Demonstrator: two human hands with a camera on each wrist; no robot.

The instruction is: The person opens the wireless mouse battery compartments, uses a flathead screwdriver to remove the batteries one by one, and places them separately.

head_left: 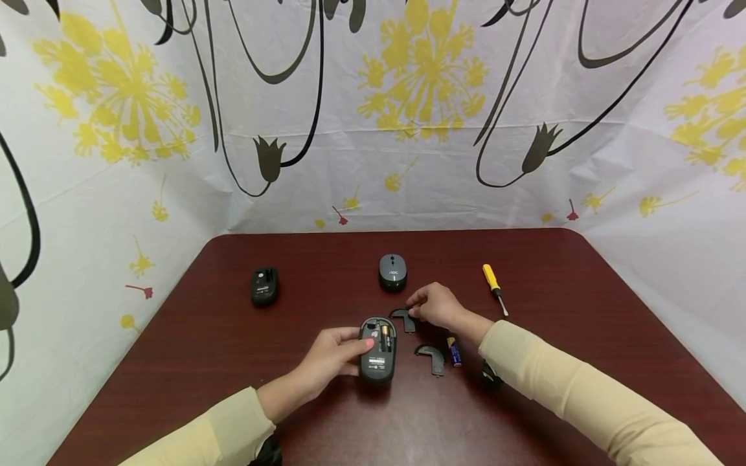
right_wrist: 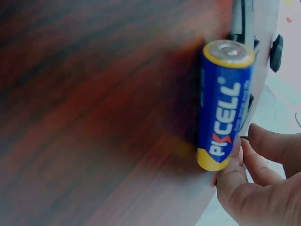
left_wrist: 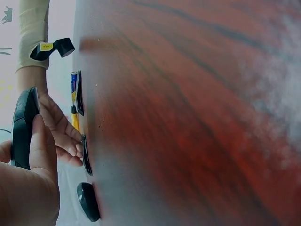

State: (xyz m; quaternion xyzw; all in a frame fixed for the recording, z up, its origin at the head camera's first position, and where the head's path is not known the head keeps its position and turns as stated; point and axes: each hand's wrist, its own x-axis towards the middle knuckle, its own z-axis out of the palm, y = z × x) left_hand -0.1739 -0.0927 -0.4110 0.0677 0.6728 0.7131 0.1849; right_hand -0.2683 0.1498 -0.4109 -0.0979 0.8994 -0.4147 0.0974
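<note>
My left hand [head_left: 332, 359] grips a dark computer mouse [head_left: 377, 369] with its underside up. The mouse's battery bay is uncovered and has a gold-and-black battery [head_left: 385, 338] in it. At the mouse's far right, my right hand [head_left: 436, 305] pinches the edge of a grey curved battery cover [head_left: 403, 318] on the table. A second battery cover [head_left: 431, 359] of like shape lies nearer. Beside it is a blue-and-yellow PKCELL battery [head_left: 454, 353], large in the right wrist view, where right-hand fingertips [right_wrist: 254, 129] show behind it.
On the brown table [head_left: 326, 259], a grey mouse [head_left: 393, 272] sits upright at the back middle. Another dark mouse [head_left: 265, 287] lies underside up at the back left. A yellow-handled screwdriver [head_left: 494, 288] lies at the right. Patterned cloth [head_left: 350, 162] hangs behind the table.
</note>
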